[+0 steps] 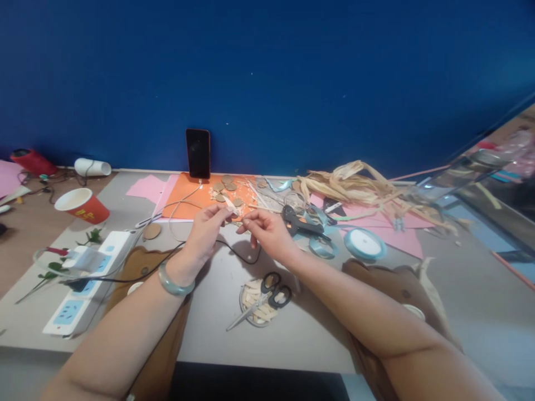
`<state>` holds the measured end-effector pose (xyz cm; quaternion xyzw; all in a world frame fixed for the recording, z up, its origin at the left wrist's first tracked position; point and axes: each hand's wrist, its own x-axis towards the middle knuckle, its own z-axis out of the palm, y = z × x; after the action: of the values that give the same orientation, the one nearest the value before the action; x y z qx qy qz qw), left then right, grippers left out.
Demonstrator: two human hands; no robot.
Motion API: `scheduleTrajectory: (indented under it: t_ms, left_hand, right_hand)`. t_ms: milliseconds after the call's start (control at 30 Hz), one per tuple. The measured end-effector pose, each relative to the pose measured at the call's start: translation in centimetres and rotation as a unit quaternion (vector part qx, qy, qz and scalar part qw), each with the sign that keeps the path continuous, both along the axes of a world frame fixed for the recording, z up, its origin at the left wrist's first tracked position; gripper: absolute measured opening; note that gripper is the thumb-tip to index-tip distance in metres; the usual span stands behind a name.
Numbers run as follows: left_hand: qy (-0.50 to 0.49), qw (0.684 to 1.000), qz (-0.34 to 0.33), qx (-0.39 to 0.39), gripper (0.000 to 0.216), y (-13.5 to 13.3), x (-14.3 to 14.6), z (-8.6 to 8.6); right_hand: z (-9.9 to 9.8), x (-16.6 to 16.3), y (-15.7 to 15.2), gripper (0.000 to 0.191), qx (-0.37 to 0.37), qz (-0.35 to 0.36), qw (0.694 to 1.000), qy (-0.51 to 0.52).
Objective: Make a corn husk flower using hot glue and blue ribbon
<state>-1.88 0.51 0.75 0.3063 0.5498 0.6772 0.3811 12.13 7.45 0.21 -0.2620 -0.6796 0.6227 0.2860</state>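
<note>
My left hand [205, 229] and my right hand [267, 231] meet above the grey table [317, 334], both pinched on a small pale strip of dried husk [232, 207] held between the fingertips. The left wrist wears a pale green bangle [174, 283]. Just below the hands lie black-handled scissors [267, 298] across a small dish of pale cut strips [253, 303]. Beyond the hands, an orange sheet [196, 195] carries several brown card discs [223, 186].
A black phone [198, 152] leans on the blue wall. A black glue gun [298, 221], light-blue ribbon spool [364, 243] and a heap of dried husks [355, 186] sit to the right. A white power strip [86, 278] and red paper cup [81, 205] sit left.
</note>
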Motion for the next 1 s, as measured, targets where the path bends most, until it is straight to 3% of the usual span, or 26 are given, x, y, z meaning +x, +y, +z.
scheduleTrajectory:
  t_ms: [1000]
  left_hand:
    - [0.025, 1.000, -0.014, -0.004, 0.015, 0.13, -0.06, 0.03]
  right_hand:
    - [0.26, 0.12, -0.43, 0.018, 0.037, -0.022, 0.999, -0.008]
